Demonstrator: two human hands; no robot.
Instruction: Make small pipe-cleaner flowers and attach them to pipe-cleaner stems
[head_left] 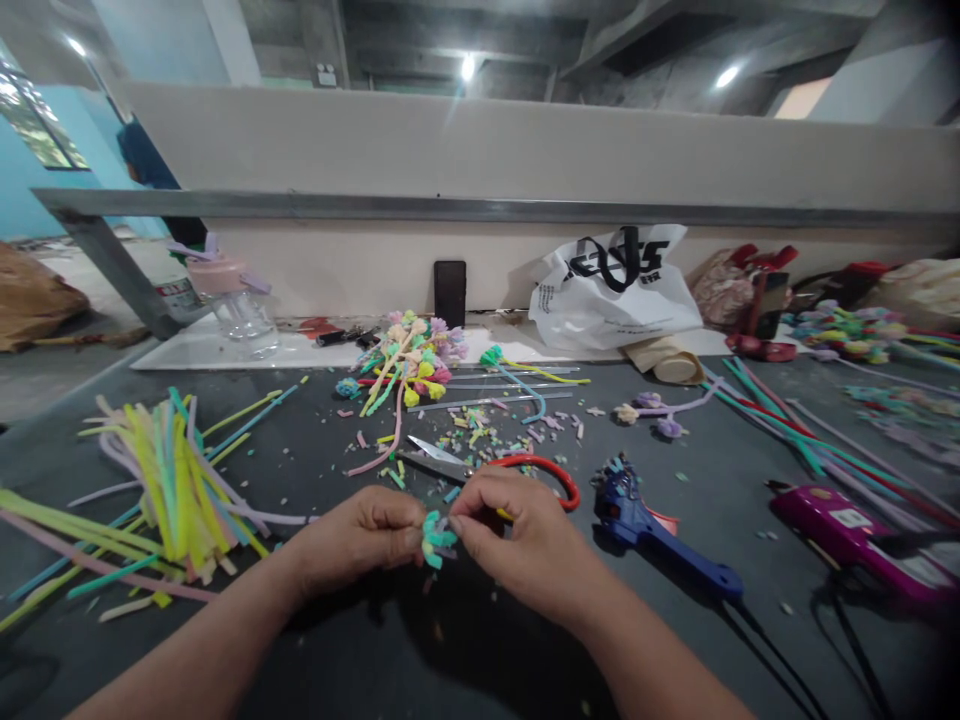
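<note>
Between my two hands is a small teal flower with a pale yellow centre, made of fuzzy stem pieces. My left hand pinches it from the left, thumb and fingers closed. From the right, the fingertips of my right hand are pressed together at its petals; a greyish-purple bit shows there. Just beyond my hands lie scissors with red handles, blades spread, partly hidden by my right hand. A blue glue gun rests to the right of them.
Fuzzy stems are heaped at left. Finished flowers lie at the back among cut scraps. A purple-red glue gun with cables is at right. A bottle, phone and white bag line the back.
</note>
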